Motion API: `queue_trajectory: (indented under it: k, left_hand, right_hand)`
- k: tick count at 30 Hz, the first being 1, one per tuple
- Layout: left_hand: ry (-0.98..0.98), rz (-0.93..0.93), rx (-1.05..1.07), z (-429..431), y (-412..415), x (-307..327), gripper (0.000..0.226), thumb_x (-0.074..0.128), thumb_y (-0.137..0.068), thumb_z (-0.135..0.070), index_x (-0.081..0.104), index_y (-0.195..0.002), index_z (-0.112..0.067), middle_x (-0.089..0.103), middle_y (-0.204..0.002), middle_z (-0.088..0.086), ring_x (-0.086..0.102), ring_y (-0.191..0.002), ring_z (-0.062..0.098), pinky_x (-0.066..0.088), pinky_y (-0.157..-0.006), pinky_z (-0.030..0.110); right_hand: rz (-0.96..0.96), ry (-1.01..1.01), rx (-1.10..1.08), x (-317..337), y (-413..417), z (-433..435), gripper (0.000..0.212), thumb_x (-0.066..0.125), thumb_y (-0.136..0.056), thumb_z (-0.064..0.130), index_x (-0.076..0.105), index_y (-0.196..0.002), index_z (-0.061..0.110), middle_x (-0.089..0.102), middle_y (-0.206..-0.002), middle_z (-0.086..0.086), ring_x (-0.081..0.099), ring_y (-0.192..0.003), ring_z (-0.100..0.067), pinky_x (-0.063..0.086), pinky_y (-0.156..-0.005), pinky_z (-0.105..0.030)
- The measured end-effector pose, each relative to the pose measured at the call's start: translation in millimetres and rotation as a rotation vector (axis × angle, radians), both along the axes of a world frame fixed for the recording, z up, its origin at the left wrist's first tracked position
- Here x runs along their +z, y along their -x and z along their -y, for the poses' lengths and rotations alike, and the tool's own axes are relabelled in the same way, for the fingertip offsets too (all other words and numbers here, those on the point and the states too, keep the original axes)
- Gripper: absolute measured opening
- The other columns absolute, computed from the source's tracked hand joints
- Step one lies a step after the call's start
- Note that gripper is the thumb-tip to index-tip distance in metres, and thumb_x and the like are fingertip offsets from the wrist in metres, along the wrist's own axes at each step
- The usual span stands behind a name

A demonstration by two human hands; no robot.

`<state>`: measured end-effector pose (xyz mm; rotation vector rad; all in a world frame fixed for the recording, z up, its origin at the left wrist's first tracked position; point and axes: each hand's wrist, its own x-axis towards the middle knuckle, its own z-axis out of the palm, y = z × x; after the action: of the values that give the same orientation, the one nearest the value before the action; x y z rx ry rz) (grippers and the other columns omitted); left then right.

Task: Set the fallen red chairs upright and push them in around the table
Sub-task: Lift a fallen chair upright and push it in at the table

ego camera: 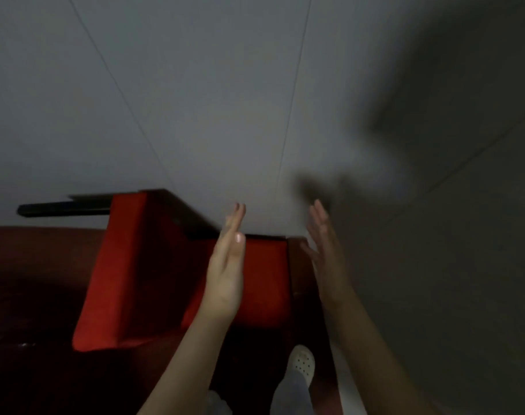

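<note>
A red upholstered chair (129, 274) with a dark wooden frame fills the lower left of the head view, its dark leg (63, 208) pointing left; whether it lies or stands I cannot tell. My left hand (226, 265) is stretched out above the chair's red cushion, fingers straight and together, holding nothing. My right hand (327, 253) is stretched out beside it, just right of the chair's dark wooden edge (297, 265), fingers straight, also holding nothing. Neither hand plainly touches the chair. The picture is blurred by motion.
Pale grey floor tiles (195, 100) spread beyond the chair. A dark shadow (450, 100) covers the right side. A dark red surface (30, 265) lies at the left behind the chair. My foot in a white perforated shoe (301, 362) stands below the chair.
</note>
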<state>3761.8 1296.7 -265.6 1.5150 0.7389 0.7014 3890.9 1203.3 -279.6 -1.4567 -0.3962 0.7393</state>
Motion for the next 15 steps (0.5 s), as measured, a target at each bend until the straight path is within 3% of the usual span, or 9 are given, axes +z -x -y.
queue_trajectory:
  k: [2,5,7,9,11,15]
  left_hand:
    - [-0.008,-0.106,-0.012,6.6,-8.2,-40.7,0.049,0.037,-0.090,-0.061,0.037,-0.136,-0.044,0.031,-0.152,-0.019,0.020,-0.143,-0.003,0.017,-0.119,0.023]
    - [-0.042,-0.315,-0.058,18.1,-16.6,-110.7,0.050,0.033,-0.091,-0.062,0.031,-0.140,-0.049,0.022,-0.152,-0.029,0.011,-0.144,-0.006,0.013,-0.122,0.036]
    - [-0.075,-0.436,-0.097,21.3,-18.5,-151.7,0.050,0.030,-0.092,-0.064,0.026,-0.141,-0.053,0.017,-0.154,-0.028,0.006,-0.145,-0.005,0.010,-0.121,0.045]
    - [-0.095,-0.550,-0.124,27.5,-17.2,-198.8,0.053,0.026,-0.092,-0.065,0.021,-0.143,-0.053,0.011,-0.156,-0.026,0.000,-0.145,-0.005,0.006,-0.121,0.046]
    - [-0.126,-0.664,-0.156,32.4,-13.2,-251.9,0.058,0.021,-0.091,-0.067,0.014,-0.146,-0.050,0.004,-0.157,-0.025,-0.007,-0.145,-0.005,-0.001,-0.121,0.044]
    - [-0.159,-0.898,-0.242,39.4,-4.6,-377.1,0.061,0.015,-0.090,-0.067,-0.006,-0.146,-0.051,-0.017,-0.157,-0.022,-0.026,-0.142,0.000,-0.015,-0.118,0.043]
  right_hand:
    - [0.046,0.087,0.032,-37.4,-11.7,3.4,0.074,0.049,-0.070,0.085,0.036,-0.134,0.050,0.038,-0.148,0.018,0.035,-0.137,-0.001,0.030,-0.115,-0.041]
    - [-0.036,0.173,0.081,-105.5,-22.3,7.3,0.057,0.048,-0.086,0.056,0.032,-0.140,0.042,0.032,-0.151,0.018,0.031,-0.138,0.002,0.026,-0.118,-0.042]
    - [-0.069,0.229,0.077,-148.2,-27.4,10.3,0.053,0.047,-0.096,0.039,0.028,-0.145,0.033,0.028,-0.151,0.019,0.031,-0.135,0.006,0.026,-0.118,-0.035]
    - [-0.113,0.300,0.074,-199.1,-31.6,16.7,0.050,0.045,-0.101,0.029,0.027,-0.148,0.030,0.029,-0.149,0.020,0.037,-0.120,0.020,0.033,-0.108,-0.018]
    - [-0.141,0.355,0.083,-253.3,-34.5,24.7,0.056,0.045,-0.099,0.033,0.023,-0.150,0.030,0.030,-0.142,0.027,0.037,-0.110,0.029,0.034,-0.096,-0.006]
    - [-0.100,0.510,0.160,-368.5,-34.3,38.5,0.064,0.043,-0.096,0.041,0.014,-0.153,0.033,0.021,-0.141,0.027,0.022,-0.126,0.013,0.023,-0.099,-0.006]
